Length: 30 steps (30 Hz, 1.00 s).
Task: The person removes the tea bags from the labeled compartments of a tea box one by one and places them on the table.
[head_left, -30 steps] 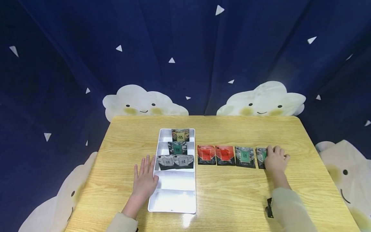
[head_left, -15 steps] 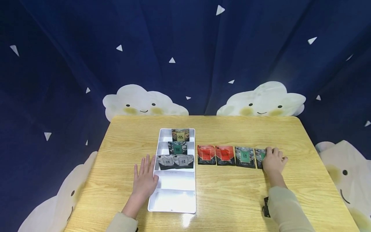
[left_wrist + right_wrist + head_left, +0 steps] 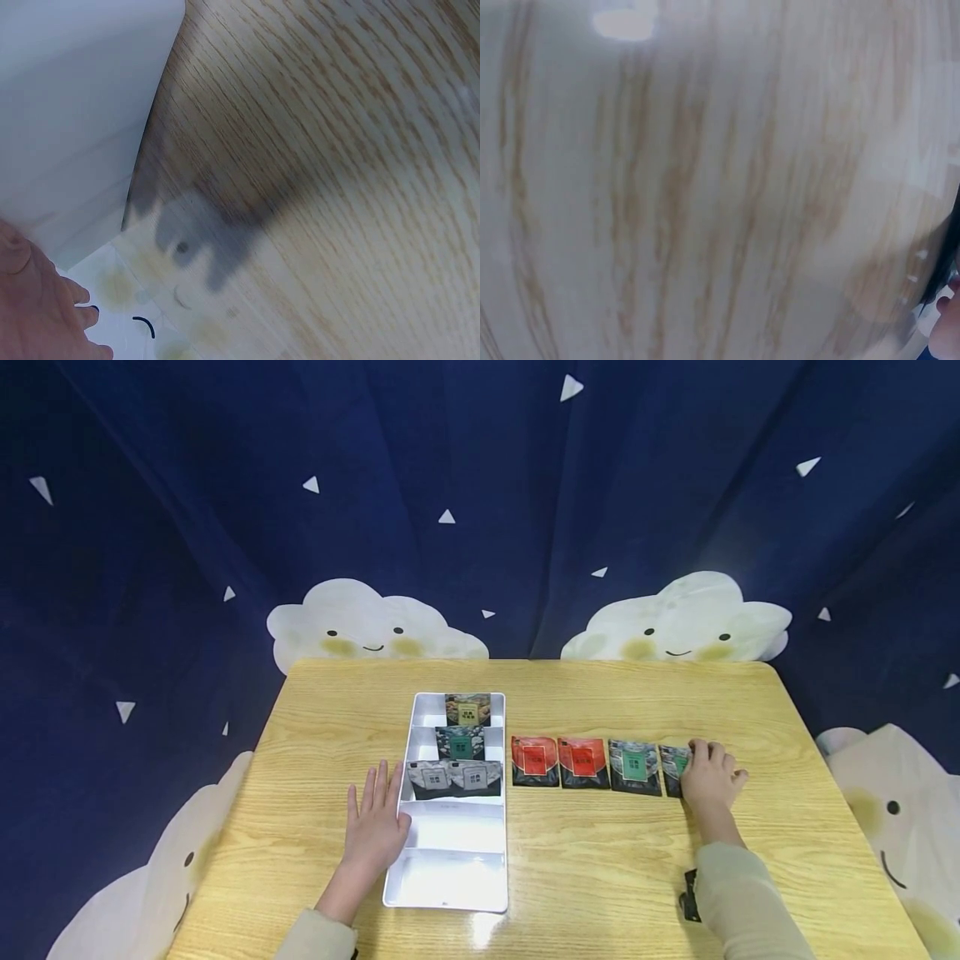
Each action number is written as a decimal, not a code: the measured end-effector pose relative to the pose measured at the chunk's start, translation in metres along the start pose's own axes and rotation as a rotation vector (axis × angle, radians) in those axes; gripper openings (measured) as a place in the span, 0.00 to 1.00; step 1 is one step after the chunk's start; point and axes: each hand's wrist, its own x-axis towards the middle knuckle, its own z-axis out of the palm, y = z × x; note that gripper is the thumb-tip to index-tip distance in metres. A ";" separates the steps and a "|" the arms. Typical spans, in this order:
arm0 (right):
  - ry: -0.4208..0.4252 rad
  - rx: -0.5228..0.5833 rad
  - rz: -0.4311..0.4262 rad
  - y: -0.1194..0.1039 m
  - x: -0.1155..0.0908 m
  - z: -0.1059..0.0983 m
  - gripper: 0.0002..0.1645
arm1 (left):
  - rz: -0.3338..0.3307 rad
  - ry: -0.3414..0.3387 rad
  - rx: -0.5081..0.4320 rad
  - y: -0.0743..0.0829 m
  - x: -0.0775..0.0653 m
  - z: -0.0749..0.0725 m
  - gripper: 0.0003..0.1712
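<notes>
My left hand (image 3: pixel 377 831) lies with fingers spread against the left side of a white compartment tray (image 3: pixel 447 893), its thumb over the rim. In the left wrist view, part of that hand (image 3: pixel 41 307) shows beside the tray's wall (image 3: pixel 75 112). My right hand (image 3: pixel 711 781) grips the right edge of a dark sachet with a green label (image 3: pixel 672 768), at the right end of a row. The hand covers part of this sachet. In the right wrist view, only a fingertip (image 3: pixel 946 330) and a dark sachet edge (image 3: pixel 941 262) appear.
Left along the row lie another green-label sachet (image 3: pixel 634 766) and two red ones, a nearer red sachet (image 3: pixel 583 762) and a red sachet beside the tray (image 3: pixel 535 761). Upright in the tray are a yellow-label sachet (image 3: pixel 468 710), a dark green one (image 3: pixel 460 744) and two grey sachets (image 3: pixel 453 778).
My right hand and forearm have shifted slightly left, and the sachet at its fingers has edged left towards the row. My left hand and the tray stay put.
</notes>
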 end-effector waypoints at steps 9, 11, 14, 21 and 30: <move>0.041 0.051 0.035 -0.002 0.002 -0.007 0.22 | 0.010 0.014 -0.023 -0.001 0.001 0.000 0.39; 0.072 0.076 0.036 -0.006 0.001 -0.011 0.23 | 0.011 0.017 -0.026 -0.001 0.000 0.000 0.40; 0.134 0.097 0.007 -0.016 -0.002 -0.016 0.23 | 0.013 0.020 -0.029 -0.001 0.000 -0.001 0.39; 0.339 0.162 -0.162 -0.055 -0.012 -0.019 0.18 | 0.013 0.025 -0.028 -0.001 0.000 -0.001 0.39; 0.444 0.237 -0.414 -0.112 -0.032 -0.010 0.15 | 0.005 0.011 -0.018 0.000 0.000 -0.001 0.40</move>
